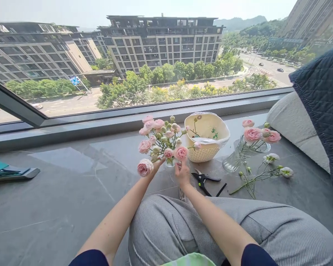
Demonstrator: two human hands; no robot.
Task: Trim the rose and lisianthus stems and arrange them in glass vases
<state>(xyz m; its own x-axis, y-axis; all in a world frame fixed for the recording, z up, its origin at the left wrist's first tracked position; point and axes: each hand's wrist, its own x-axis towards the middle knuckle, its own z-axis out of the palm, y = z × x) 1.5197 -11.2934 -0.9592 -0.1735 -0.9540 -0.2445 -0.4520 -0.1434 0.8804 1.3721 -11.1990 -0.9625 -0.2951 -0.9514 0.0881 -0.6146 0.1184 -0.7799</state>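
Observation:
A bunch of pink ranunculus point(159, 124) with pale green buds stands in a clear glass vase point(170, 162) on the floor in front of me. My left hand point(157, 165) reaches to the vase's left side under the blooms; its fingers are mostly hidden by the flowers. On the right side, my right hand point(183, 173) has its fingers curled at the underside of one pink ranunculus point(181, 152), seemingly pinching it by the stem just below the head. Black-handled pruning shears point(202, 178) lie open beside my right hand.
Behind the shears is a cream basket point(204, 153) with a plastic liner and some cuttings. A second glass vase point(233, 157) with pink blooms leans at the right, near loose white-flowered stems point(255, 181). A teal object point(8, 170) lies far left. A window ledge point(113, 127) runs behind.

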